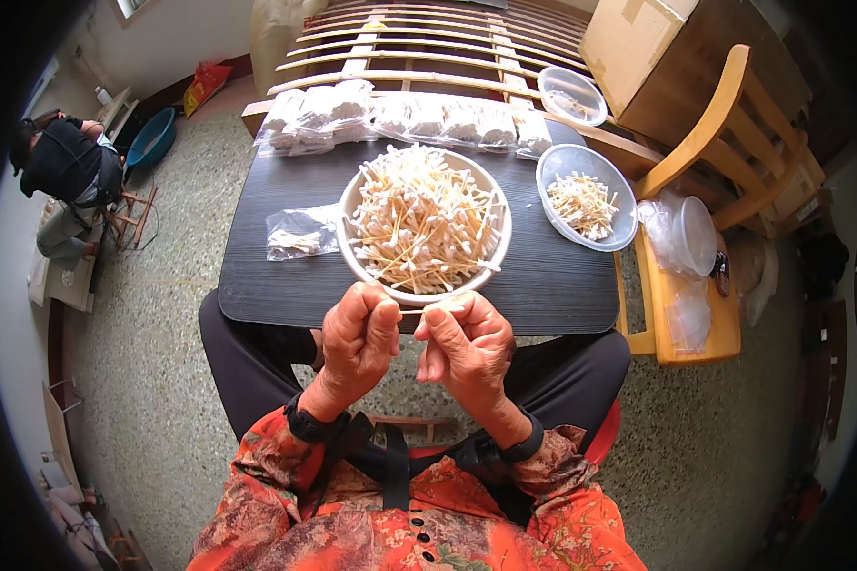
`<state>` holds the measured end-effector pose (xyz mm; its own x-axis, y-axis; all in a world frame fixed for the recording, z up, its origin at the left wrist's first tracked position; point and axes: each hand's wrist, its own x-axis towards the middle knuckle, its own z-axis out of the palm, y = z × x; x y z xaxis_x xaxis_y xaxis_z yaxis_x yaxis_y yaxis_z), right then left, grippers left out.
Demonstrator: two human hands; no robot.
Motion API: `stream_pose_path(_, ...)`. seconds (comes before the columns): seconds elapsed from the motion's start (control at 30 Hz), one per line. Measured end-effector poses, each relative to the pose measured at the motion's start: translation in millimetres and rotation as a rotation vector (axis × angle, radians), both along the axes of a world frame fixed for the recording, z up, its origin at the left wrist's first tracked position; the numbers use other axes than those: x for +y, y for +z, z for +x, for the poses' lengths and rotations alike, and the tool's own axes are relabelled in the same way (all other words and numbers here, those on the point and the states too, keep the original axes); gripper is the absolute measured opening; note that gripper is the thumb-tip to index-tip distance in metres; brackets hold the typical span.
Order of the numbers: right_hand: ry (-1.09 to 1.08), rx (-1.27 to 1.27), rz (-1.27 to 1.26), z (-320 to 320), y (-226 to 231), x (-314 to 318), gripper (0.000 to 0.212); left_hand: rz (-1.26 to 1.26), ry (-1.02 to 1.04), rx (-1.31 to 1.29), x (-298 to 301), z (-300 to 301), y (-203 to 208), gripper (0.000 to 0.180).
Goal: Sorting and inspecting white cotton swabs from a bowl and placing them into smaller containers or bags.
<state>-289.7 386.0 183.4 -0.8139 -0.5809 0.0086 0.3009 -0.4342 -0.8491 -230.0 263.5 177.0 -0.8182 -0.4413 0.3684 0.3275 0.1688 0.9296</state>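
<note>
Between my two hands a single cotton swab (412, 311) is stretched level, just off the near rim of a heaped bowl. My left hand (360, 333) pinches one end between thumb and forefinger. The other end sits in the pinch of my right hand (467, 343), its remaining fingers curled. A white round bowl (349, 257) holds a tall loose pile of cotton swabs (424, 219) with pale wooden sticks. To its left lies a small clear plastic bag (300, 235) with some swabs in it.
Filled clear bags (428, 122) line the dark table's (552, 295) far edge. A translucent bowl (548, 205) of swabs overhangs its right side; another bowl (571, 95) rests on the slatted frame (428, 38). A wooden chair (700, 328) stands right. Another person (62, 162) sits far left.
</note>
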Motion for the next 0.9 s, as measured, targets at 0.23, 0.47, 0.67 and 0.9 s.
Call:
stream_pose_path(0.23, 0.071, -0.102, -0.047, 1, -3, -1, 0.014, -0.370, 0.128, 0.093, -7, 1, -2, 0.024)
stream_pose_path(0.47, 0.127, -0.380, -0.224, -1, -9, -2, 0.016, 0.392, -0.137, 0.016, 5, -1, 2, 0.025)
stream_pose_path(0.67, 0.338, -0.530, -0.477, 5, -7, -1, 0.013, 0.367, -0.104, 0.067, 10, 3, 6, 0.021)
stream_pose_path(0.9, 0.395, -0.545, -0.417, 1, -13, -2, 0.018, 0.033, -0.019, 0.155, 7, 5, 5, 0.019)
